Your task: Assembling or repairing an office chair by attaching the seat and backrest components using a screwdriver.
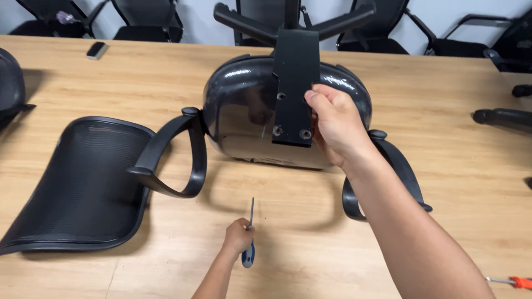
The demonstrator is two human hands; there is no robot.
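An upturned black chair seat [244, 111] lies on the wooden table [421, 111], wrapped in clear plastic, with an armrest on each side. A black metal mounting plate [293, 77] with several screw holes rests on its underside, and the chair's star base rises behind it. My right hand [335, 124] grips the plate's right edge. My left hand [238, 235] is down near the table's front, closed around a screwdriver [249, 243] with a blue handle, its shaft pointing toward the seat.
A black mesh backrest [83, 182] lies at the left. An orange-handled screwdriver [512, 282] sits at the lower right edge. A small dark block [97, 50] lies at the far left. Black chair parts [501, 116] rest at the right, and office chairs stand behind the table.
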